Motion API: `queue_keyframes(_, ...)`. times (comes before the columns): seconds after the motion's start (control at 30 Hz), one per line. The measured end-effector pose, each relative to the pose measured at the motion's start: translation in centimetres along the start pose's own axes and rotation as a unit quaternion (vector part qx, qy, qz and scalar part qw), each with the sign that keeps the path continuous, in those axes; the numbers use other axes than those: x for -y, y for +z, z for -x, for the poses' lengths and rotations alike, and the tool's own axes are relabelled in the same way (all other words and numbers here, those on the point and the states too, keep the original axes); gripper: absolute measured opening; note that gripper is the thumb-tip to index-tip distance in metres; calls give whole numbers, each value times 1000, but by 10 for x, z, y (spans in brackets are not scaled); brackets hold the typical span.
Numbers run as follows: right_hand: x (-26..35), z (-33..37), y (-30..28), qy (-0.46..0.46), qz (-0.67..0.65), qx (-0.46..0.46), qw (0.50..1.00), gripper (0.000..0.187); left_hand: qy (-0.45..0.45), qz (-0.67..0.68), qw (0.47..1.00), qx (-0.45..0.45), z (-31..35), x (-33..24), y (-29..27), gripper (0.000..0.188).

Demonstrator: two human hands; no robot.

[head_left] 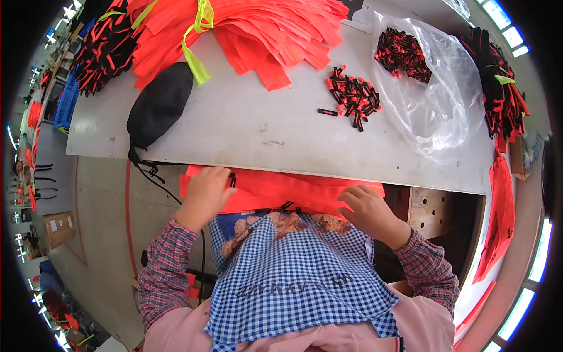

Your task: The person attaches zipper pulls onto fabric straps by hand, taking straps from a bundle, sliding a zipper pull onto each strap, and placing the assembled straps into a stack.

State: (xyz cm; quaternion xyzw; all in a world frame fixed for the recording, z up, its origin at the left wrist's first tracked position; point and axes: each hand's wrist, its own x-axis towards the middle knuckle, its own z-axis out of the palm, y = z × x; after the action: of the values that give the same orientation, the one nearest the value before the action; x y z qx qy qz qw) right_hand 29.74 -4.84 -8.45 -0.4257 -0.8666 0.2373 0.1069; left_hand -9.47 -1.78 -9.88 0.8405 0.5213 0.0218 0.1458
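A stack of bright orange-red fabric strips (281,190) lies across my lap at the table's front edge. My left hand (202,196) is on its left end, fingers curled, with a small black piece (233,179) like a zipper pull between thumb and fingertip. My right hand (375,212) rests over the right end, its bent fingers apart from the thumb and no separate item visible in it. Further black bits (287,206) show along the stack's lower edge. Beneath lies my blue checked apron (299,264).
On the table (252,123) are a large bundle of orange-red strips (234,35), a black pouch (161,105), a pile of small black-and-red pieces (353,97) and a clear plastic bag (451,111) holding more. Black-and-red bundles (504,88) sit at the right edge. A wooden drawer (431,211) is below.
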Motion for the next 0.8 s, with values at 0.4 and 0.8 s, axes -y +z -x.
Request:
queue_keyframes(0.4,9,1,-1,23,-37,67,997,23,-255,26,957,-136,25,90,44,34)
queue_keyframes(0.8,24,-38,26,-82,-17,36,996,21,-207,-96,960,-159,38,97,23,28)
